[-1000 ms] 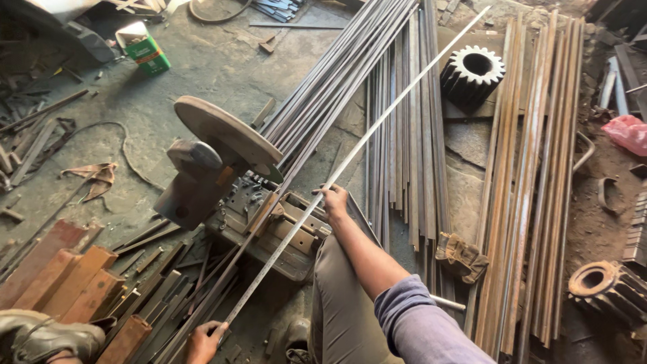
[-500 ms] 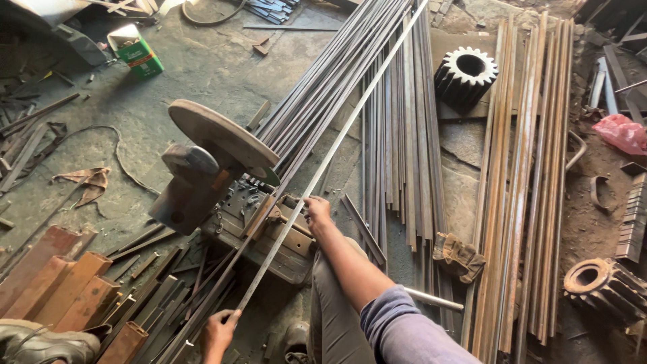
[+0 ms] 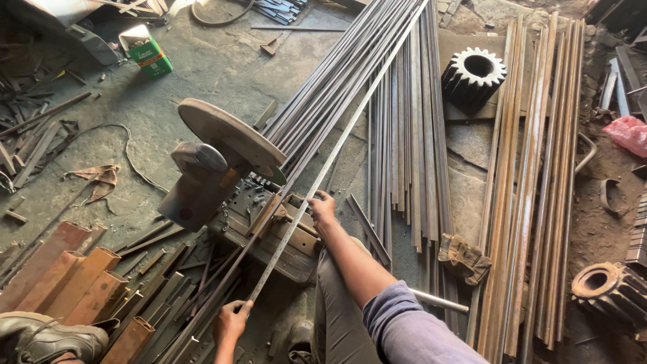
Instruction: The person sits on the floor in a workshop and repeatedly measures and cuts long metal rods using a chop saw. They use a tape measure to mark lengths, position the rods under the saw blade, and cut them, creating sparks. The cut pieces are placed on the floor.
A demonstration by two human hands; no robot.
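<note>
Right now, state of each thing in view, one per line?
Long flat bar: lying across the saw vise, gripped at two spots.
Left hand: fingers closed on the bar's near end.
Right hand: on the bar at the vise.
Chop saw: blade raised, clear of the bar.
Work glove: lying on the floor, unworn.

My left hand [image 3: 231, 322] and right hand [image 3: 322, 207] grip a long steel bar [image 3: 317, 183] lying across the chop saw's vise [image 3: 282, 222], just beside my right fingers [image 3: 326, 196].

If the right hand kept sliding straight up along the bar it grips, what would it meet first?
Probably only the long bar itself: the right hand points up-right along it, past the saw's disc, over the bundled rods. Depth unclear.
</note>
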